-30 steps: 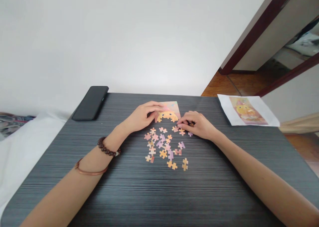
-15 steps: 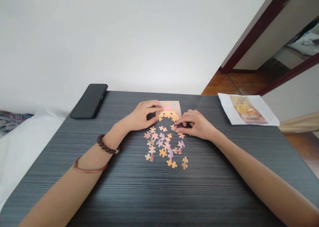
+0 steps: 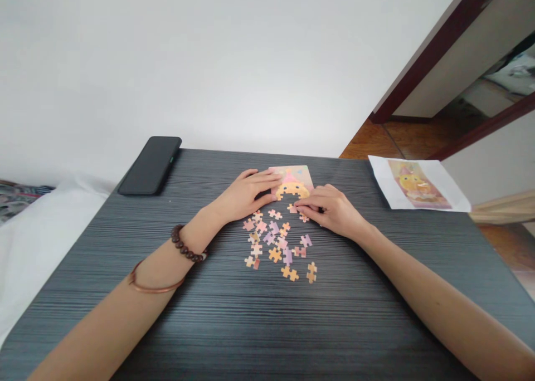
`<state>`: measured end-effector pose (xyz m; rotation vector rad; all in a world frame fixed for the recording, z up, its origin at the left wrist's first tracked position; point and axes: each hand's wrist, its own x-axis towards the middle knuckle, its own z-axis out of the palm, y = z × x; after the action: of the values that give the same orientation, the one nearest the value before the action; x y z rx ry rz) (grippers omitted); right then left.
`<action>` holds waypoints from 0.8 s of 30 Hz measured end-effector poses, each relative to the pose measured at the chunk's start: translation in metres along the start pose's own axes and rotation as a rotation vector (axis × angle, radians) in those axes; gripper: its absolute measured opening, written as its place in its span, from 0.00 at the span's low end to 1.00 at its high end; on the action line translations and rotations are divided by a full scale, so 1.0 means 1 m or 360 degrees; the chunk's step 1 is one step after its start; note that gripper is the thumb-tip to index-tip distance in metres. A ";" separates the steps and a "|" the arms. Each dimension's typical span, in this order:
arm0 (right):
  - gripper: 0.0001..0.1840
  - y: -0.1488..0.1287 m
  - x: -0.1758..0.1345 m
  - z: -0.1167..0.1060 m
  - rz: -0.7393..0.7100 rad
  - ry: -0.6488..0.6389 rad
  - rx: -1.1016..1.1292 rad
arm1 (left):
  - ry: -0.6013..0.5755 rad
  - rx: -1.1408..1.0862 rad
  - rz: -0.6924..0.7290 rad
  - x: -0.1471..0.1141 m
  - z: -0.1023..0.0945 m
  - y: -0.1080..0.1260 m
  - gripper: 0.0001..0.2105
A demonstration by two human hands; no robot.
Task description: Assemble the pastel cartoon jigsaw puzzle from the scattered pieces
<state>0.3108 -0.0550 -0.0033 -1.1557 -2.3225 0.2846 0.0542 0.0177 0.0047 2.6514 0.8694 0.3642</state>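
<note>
Loosely spread, our left hand (image 3: pixel 249 194) hides part of the left edge of the joined puzzle section (image 3: pixel 296 187), near the far edge of the table (image 3: pixel 234 331). Our right hand (image 3: pixel 335 209) curls, thumb and forefinger at a pale pink piece (image 3: pixel 291 208); we cannot tell whether they pinch it. Another piece (image 3: pixel 304 218) is half hidden, and our forearms (image 3: pixel 432 294) run out of view.

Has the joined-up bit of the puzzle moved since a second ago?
Yes, the joined-up puzzle section has shifted slightly right, farther from the smartphone and closer to the printed picture.
</note>
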 end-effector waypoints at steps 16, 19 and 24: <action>0.12 -0.008 0.003 0.002 -0.0003 0.0067 -0.0111 | 0.0090 0.0074 0.0069 0.000 0.004 -0.003 0.18; 0.12 -0.008 0.003 0.004 0.0015 0.0061 -0.0077 | 0.0085 0.0075 0.0066 0.000 0.004 -0.002 0.18; 0.11 -0.007 0.004 0.004 0.0088 0.0057 0.0006 | 0.0101 0.0088 0.0028 0.001 0.006 0.001 0.18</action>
<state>0.3020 -0.0559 -0.0026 -1.2146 -2.2607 0.2859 0.0577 0.0161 0.0002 2.7131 0.8880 0.4368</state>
